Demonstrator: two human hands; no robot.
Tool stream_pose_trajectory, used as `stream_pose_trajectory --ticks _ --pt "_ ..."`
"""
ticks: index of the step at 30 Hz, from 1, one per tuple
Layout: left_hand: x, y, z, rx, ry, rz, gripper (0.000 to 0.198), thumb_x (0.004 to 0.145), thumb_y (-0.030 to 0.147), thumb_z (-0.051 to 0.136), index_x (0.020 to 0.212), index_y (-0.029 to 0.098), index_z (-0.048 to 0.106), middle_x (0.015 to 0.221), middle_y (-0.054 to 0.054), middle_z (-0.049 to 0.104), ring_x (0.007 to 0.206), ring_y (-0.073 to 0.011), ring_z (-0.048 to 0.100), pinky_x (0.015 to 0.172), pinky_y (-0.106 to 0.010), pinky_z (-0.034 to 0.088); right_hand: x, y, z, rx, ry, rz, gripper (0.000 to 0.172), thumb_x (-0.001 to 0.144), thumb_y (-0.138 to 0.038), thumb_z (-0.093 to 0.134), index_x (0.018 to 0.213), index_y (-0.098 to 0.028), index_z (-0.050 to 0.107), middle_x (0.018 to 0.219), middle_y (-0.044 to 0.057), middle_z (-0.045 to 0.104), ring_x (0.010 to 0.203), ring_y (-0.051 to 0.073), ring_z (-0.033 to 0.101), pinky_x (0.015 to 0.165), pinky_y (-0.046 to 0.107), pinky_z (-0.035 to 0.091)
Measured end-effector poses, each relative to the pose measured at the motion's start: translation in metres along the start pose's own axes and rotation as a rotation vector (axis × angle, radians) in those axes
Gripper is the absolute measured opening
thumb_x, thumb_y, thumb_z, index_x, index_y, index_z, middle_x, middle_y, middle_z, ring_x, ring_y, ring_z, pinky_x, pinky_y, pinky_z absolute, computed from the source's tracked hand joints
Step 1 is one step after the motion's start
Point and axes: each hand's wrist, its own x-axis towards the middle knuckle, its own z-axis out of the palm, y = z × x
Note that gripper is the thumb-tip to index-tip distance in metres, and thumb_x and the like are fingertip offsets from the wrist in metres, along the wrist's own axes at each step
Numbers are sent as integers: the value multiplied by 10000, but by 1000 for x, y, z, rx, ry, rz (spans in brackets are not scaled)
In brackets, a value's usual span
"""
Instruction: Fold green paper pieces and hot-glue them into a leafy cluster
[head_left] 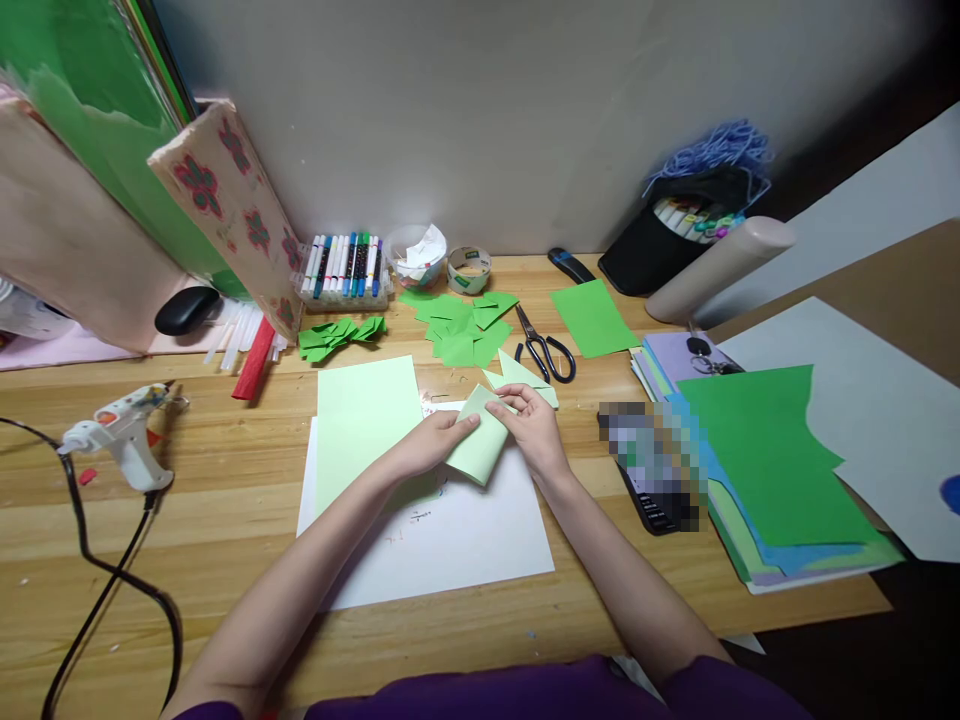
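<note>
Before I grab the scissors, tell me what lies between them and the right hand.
In the head view, pale green paper lies there.

A craft corner: a wood-grained desk (240,480) against a plain wall (450,120) — home or studio, it cannot be told. Round the view's clock face, a glue gun (129,435) lies at nine, a rack of markers (345,268) at ten, a roll of tape (452,274) at twelve, a black pen holder (649,245) at two — and stacked coloured paper (772,460) between three and four.
</note>
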Motion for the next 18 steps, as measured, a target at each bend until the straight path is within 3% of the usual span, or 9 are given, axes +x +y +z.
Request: stream_pose_trajectory --ticks 18 --pt "0 -1 3 99 37 44 391 810 494 402 811 136 561 738 -25 577 643 -143 478 586 -244 362 2 5 0 -81 25 -25 272 619 -354 719 798 -180 610 790 32 647 720 155 586 630 254 453"
